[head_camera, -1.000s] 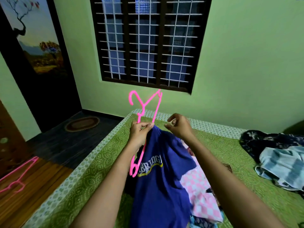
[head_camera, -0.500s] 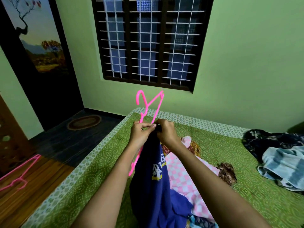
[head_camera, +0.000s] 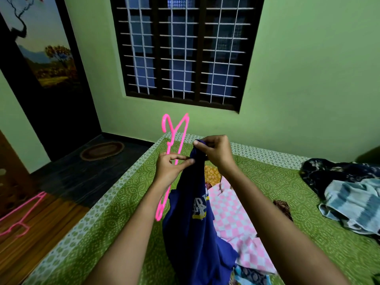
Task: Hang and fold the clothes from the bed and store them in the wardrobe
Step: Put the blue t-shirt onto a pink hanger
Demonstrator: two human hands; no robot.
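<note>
Visible body: left forearm [head_camera: 131, 233] and right forearm [head_camera: 277, 223], both bare down to the frame's lower edge. Left hand [head_camera: 170, 167] and right hand [head_camera: 216, 153] bare; short thumbnail [head_camera: 195, 142] on right.

Arms forward; left hand [head_camera: 170, 168] and right hand [head_camera: 217, 154] close, both in pinches.

Hanger [head_camera: 183, 133] left of shirt [head_camera: 191, 233], both above bed [head_camera: 123, 212] (clothes heap [head_camera: 349, 194] at right)

Pink hanger [head_camera: 163, 125] in left hand [head_camera: 170, 167], blue shirt [head_camera: 191, 233] in right hand [head_camera: 216, 153] — above bed [head_camera: 267, 182].
</note>
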